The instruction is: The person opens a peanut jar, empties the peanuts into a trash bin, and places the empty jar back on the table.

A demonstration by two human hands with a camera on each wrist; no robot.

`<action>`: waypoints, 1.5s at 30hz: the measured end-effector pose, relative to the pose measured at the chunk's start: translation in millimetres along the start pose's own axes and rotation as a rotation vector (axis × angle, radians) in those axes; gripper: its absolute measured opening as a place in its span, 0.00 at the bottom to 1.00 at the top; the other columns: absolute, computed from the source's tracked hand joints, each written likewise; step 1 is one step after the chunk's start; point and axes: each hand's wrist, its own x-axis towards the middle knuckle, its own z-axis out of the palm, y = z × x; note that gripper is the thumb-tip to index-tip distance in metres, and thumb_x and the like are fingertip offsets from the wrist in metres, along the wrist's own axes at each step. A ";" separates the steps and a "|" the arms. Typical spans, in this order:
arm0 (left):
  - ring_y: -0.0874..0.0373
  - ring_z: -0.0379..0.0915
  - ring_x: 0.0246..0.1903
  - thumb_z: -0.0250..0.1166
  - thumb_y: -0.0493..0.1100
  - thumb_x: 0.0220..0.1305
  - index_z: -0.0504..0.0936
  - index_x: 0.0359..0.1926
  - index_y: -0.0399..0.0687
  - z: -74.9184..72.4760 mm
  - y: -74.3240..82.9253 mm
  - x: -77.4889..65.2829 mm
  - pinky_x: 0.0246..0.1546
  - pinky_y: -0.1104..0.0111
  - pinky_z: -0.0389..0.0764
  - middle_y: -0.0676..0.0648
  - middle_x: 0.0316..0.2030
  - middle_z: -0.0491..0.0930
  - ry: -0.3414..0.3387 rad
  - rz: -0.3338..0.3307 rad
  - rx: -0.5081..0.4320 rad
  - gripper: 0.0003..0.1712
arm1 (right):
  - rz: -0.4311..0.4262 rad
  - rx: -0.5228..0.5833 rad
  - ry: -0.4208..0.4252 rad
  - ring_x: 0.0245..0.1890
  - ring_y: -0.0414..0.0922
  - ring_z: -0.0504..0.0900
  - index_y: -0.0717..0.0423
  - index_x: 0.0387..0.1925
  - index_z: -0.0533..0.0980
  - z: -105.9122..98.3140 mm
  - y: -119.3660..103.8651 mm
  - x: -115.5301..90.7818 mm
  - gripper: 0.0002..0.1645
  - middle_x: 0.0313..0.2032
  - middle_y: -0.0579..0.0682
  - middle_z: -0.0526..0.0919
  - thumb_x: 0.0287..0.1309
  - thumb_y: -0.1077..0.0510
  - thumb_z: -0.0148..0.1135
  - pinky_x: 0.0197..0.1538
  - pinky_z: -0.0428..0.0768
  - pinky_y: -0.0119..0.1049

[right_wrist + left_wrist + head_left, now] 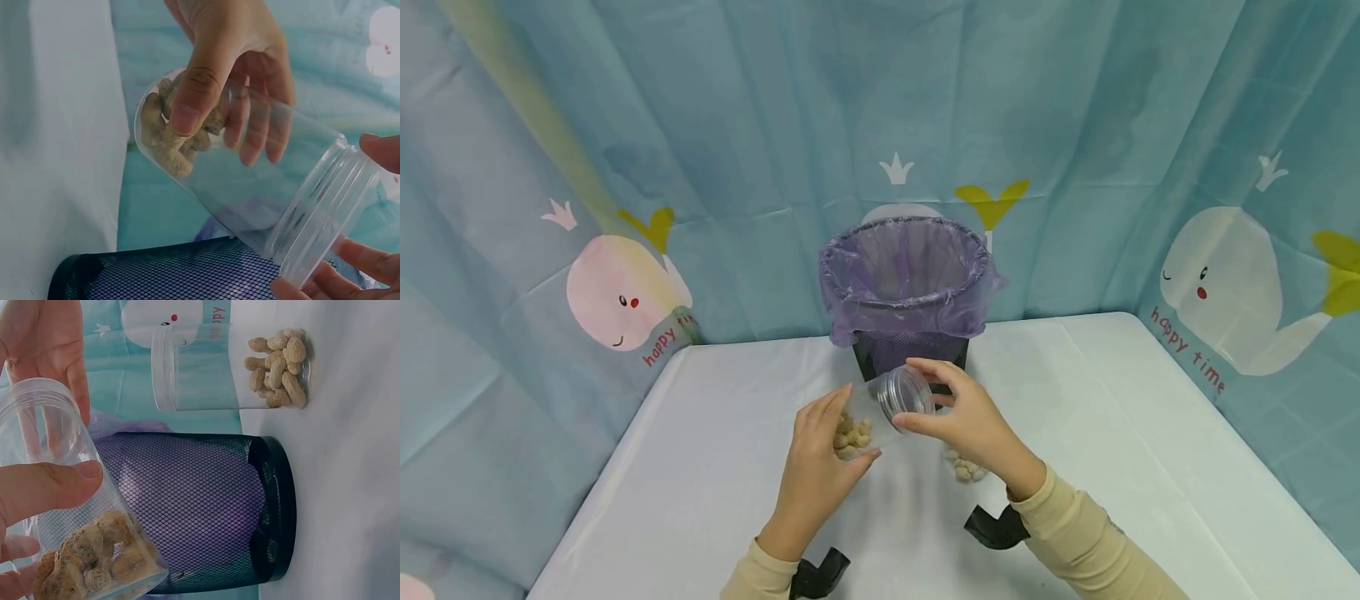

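A clear jar (872,400) with peanuts (852,435) in its bottom is tilted above the table, mouth end up toward the right. My left hand (820,467) grips its lower body, thumb on one side and fingers on the other. My right hand (966,417) holds the clear ridged lid (331,212) at the mouth end between thumb and fingers. In the left wrist view a second clear jar (206,369) of peanuts (278,365) stands on the table; my right wrist mostly hides it in the head view.
A black mesh bin (187,512) with a purple bag (910,308) over its rim stands at the back of the white table (737,433). Blue printed curtains (737,125) enclose the back and sides. Black mounts (996,529) sit at both wrists.
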 end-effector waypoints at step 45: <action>0.38 0.69 0.54 0.84 0.33 0.34 0.74 0.64 0.36 -46.0 -40.9 5.4 0.48 0.41 0.79 0.33 0.59 0.76 0.028 -0.315 -0.048 0.50 | 0.063 -0.040 0.011 0.61 0.55 0.76 0.52 0.64 0.76 49.2 32.8 9.5 0.43 0.62 0.50 0.77 0.44 0.49 0.80 0.63 0.78 0.54</action>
